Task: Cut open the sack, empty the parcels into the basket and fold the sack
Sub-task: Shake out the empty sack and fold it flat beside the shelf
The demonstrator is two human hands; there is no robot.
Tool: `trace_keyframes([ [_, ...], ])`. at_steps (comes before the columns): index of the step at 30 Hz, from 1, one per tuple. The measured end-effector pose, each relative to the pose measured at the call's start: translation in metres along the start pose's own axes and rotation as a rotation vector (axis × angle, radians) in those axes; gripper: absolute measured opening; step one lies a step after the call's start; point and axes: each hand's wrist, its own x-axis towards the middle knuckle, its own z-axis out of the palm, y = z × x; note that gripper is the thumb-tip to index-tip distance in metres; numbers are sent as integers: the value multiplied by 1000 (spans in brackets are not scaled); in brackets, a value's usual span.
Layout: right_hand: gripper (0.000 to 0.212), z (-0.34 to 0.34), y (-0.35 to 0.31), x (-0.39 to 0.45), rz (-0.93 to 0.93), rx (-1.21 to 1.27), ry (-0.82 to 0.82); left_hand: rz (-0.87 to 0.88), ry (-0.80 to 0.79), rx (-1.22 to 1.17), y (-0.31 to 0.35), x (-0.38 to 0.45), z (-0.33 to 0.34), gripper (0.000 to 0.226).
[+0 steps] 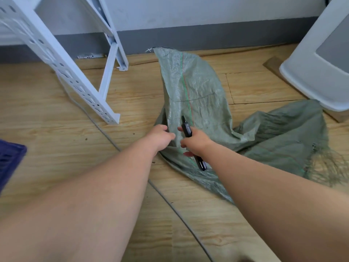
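Honestly there's nothing readable anywhere here. The green woven sack [196, 95] I'm working on has no print on it, just a thin green and red stripe running down the weave, no logo or numbers. The black cutter [187, 129] shows no brand mark I can make out, it's too small and dark. The white metal rack [75, 76] only has punched holes, no stickers. The white bin [317, 59] on the right and the purple basket [9, 157] at the left edge carry no labels that I can see either.
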Motion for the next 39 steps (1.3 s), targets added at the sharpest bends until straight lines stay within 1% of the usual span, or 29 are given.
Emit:
trace_keyframes([
  [2, 54, 15, -5, 6, 4, 28, -19, -18, 37, 34, -5, -2, -10, 52],
  [5, 45, 33, -13, 22, -16, 7, 22, -28, 47, 40, -13, -6, -18, 47],
  [8, 42, 43, -14, 42, 25, -40, 22, -43, 14, -49, -24, -9, -20, 42],
  [11, 28, 43, -6, 55, 120, 65, -5, -55, 9, -139, -31, -9, -26, 38],
  [13, 21, 39, -5, 59, 93, 129, 78, -46, 37, -180, -33, -6, -30, 37],
  [15, 13, 34, -11, 58, -19, 159, 195, -31, 119, -202, -28, 0, -32, 39],
  [16, 10, 31, -15, 53, -87, 147, 232, -26, 164, -229, -22, 2, -32, 43],
  [17, 15, 26, -20, 47, -150, 110, 250, -29, 195, -293, -15, 5, -32, 52],
  [18, 22, 20, -24, 39, -201, 75, 247, -39, 202, -384, -6, 7, -33, 67],
  [19, 25, 14, -28, 29, -236, 64, 227, -61, 181, -476, 5, 9, -33, 84],
  [20, 25, 6, -32, 20, -254, 76, 190, -80, 150, -547, 18, 10, -33, 97],
  [21, 20, -3, -36, 11, -253, 105, 139, -98, 125, -592, 30, 11, -32, 105],
  [22, 15, -11, -41, 1, -244, 144, 85, -93, 116, -622, 40, 15, -31, 102],
  [23, 14, -19, -45, -8, -237, 168, 56, -66, 132, -631, 49, 18, -29, 88],
  [24, 13, -27, -50, -15, -237, 166, 79, -27, 180, -612, 57, 19, -27, 66],
  [25, 11, -36, -55, -19, -242, 143, 157, 19, 235, -524, 64, 18, -24, 49],
  [26, 12, -45, -63, -24, -245, 118, 266, 97, 280, -386, 70, 15, -21, 47],
  [27, 18, -54, -72, -27, -256, 111, 369, 199, 298, -237, 77, 10, -19, 53],
  [28, 26, -61, -85, -33, -283, 142, 428, 299, 291, -93, 84, 4, -16, 60],
  [29, 34, -68, -99, -36, -334, 165, 446, 381, 272, 23, 93, -6, -12, 64],
  [30, 41, -72, -116, -42, -396, 172, 442, 427, 252, 118, 102, -14, -9, 64],
  [32, 53, -75, -147, -50, -472, 107, 434, 498, 255, 247, 121, -28, -4, 59],
  [33, 59, -76, -161, -52, -482, 40, 449, 558, 253, 255, 129, -33, -4, 53],
  [34, 57, -77, -175, -53, -469, -31, 480, 618, 218, 205, 135, -36, -6, 45],
  [35, 47, -81, -186, -53, -447, -84, 523, 670, 171, 108, 141, -39, -13, 37],
  [36, 32, -86, -197, -54, -420, -98, 561, 693, 124, -12, 145, -42, -21, 29],
  [37, 20, -92, -207, -56, -401, -93, 577, 696, 112, -116, 147, -43, -33, 24],
  [38, 14, -98, -216, -59, -398, -78, 577, 680, 149, -189, 151, -42, -46, 22],
  [39, 13, -103, -223, -61, -400, -68, 573, 649, 213, -239, 156, -39, -61, 23],
])
